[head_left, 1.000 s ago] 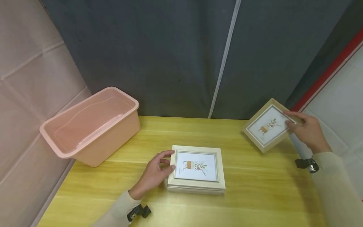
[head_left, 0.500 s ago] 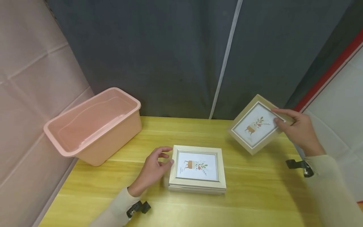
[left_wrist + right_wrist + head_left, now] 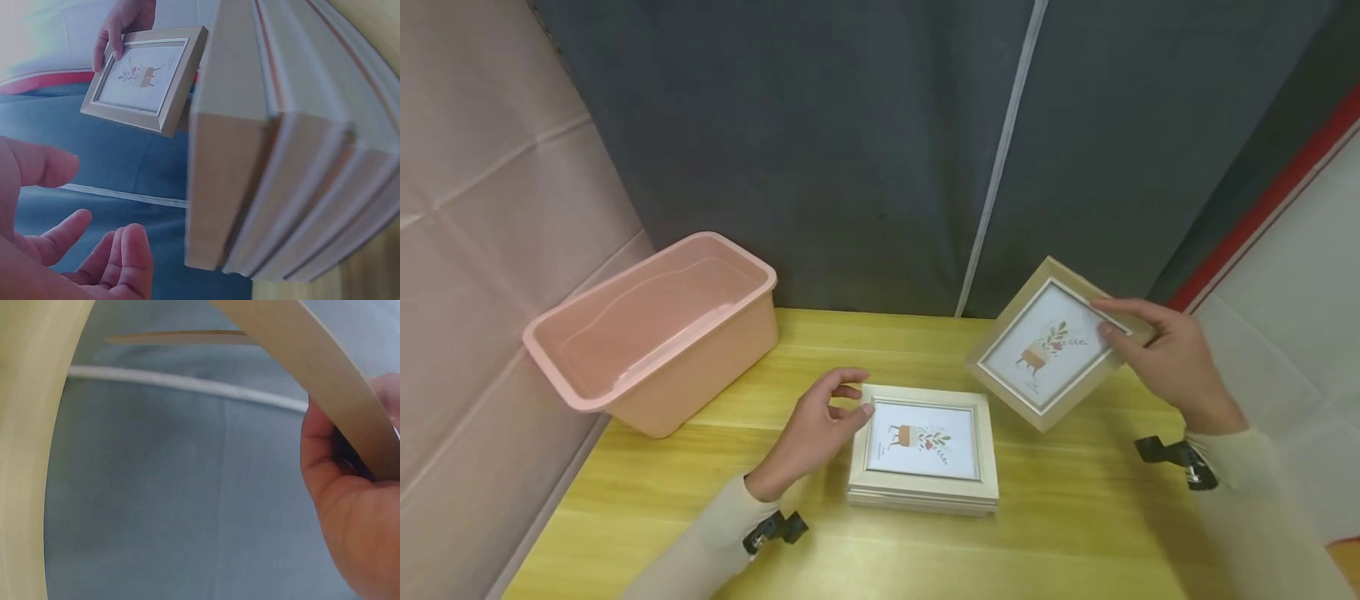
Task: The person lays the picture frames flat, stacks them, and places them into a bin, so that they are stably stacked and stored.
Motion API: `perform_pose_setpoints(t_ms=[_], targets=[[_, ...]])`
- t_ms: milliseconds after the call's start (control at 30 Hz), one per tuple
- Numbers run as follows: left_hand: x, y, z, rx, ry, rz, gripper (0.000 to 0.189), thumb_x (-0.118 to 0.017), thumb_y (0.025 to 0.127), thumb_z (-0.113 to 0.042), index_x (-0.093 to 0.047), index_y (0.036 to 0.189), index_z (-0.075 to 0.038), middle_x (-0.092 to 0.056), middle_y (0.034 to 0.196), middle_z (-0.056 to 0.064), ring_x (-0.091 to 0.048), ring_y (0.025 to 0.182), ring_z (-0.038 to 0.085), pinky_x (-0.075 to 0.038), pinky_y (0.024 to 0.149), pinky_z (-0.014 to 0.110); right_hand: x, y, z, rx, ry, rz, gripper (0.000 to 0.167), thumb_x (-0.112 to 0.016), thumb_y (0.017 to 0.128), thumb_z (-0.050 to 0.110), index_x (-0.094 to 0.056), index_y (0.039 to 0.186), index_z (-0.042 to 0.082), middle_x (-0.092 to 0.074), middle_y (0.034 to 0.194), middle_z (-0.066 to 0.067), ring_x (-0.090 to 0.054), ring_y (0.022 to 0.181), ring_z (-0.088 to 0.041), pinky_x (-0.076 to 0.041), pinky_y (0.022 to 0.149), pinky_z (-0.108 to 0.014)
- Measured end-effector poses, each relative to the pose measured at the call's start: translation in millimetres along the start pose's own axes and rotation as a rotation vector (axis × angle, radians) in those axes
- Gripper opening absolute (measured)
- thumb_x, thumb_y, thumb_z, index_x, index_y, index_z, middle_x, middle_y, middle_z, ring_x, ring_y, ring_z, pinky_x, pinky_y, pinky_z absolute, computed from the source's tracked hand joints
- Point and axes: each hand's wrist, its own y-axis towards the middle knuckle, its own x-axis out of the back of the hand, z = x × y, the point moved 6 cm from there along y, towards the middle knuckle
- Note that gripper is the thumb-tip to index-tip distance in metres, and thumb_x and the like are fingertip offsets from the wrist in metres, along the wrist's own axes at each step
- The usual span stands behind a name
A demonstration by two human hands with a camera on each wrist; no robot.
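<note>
My right hand (image 3: 1165, 358) pinches a beige picture frame (image 3: 1048, 346) by its right corner, thumb on the front, and holds it tilted above the table. A drawing of a plant in an orange pot shows behind its glass. In front of me lies a stack of cream picture frames (image 3: 922, 446), the top one with the same kind of drawing turned sideways. My left hand (image 3: 812, 429) hovers at the stack's left edge, fingers loosely bent with nothing between them. The left wrist view shows several stacked frames (image 3: 300, 144) close beside those fingers.
A pink plastic bin (image 3: 700, 333) stands at the back left of the wooden table (image 3: 1075, 517), with nothing visible inside. A dark curtain (image 3: 820, 150) hangs along the table's back edge. Pale walls flank both sides.
The right hand has brought its picture frame leftward, toward the stack. My left hand has come off the stack's left edge and risen slightly.
</note>
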Motion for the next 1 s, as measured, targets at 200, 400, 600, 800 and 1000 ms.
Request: perform_pose_setpoints(t_ms=[200, 400, 600, 800, 1000], targets=[[-9.4, 7.0, -23.5, -0.067, -0.048, 0.063, 0.046, -0.071, 0.102, -0.027, -0.056, 0.145, -0.022, -0.059, 0.144, -0.005, -0.059, 0.125, 0.019, -0.056, 0.1, 0.037, -16.2, -11.9, 29.6, 0.071, 0.089, 0.044, 0.033, -0.072, 0.094, -0.008, -0.075, 0.126, -0.001, -0.075, 0.107, 0.024, -0.045, 0.032, -0.009, -0.026, 0.031, -0.03], [-22.8, 12.0, -41.2, -0.153, -0.086, 0.111, 0.051, -0.071, 0.102, -0.023, -0.053, 0.149, -0.017, -0.057, 0.149, 0.0, -0.059, 0.129, 0.027, -0.057, 0.1, 0.035, -38.3, -17.7, 55.0, 0.144, 0.165, 0.092, 0.034, -0.069, 0.092, -0.015, -0.075, 0.123, -0.002, -0.074, 0.116, 0.017, -0.039, 0.033, -0.004, -0.027, 0.031, -0.024], [-37.4, 23.9, -49.9, -0.25, -0.067, 0.168, 0.062, -0.071, 0.1, -0.025, -0.046, 0.156, -0.015, -0.05, 0.158, 0.001, -0.051, 0.141, 0.024, -0.052, 0.11, 0.046, -60.7, -22.1, 72.2, 0.272, 0.189, 0.126, 0.04, -0.071, 0.085, -0.021, -0.079, 0.118, 0.002, -0.076, 0.118, 0.009, -0.067, 0.083, 0.0, -0.051, 0.06, -0.012], [-48.5, 34.1, -53.3, -0.285, -0.16, 0.251, 0.067, -0.071, 0.099, -0.027, -0.044, 0.159, -0.017, -0.049, 0.159, 0.004, -0.049, 0.145, 0.026, -0.05, 0.113, 0.053, -75.7, -29.2, 80.6, 0.263, 0.273, 0.165, 0.041, -0.07, 0.086, -0.021, -0.08, 0.116, 0.005, -0.077, 0.118, 0.004, -0.07, 0.095, -0.004, -0.058, 0.068, -0.016], [-59.4, 32.2, -51.3, -0.241, -0.273, 0.352, 0.06, -0.068, 0.101, -0.021, -0.046, 0.156, -0.01, -0.063, 0.138, 0.02, -0.074, 0.109, 0.026, -0.067, 0.078, 0.042, -84.0, -31.9, 83.5, 0.283, 0.368, 0.197, 0.029, -0.069, 0.09, -0.018, -0.076, 0.114, -0.005, -0.076, 0.117, 0.006, -0.07, 0.094, -0.01, -0.06, 0.069, -0.018]])
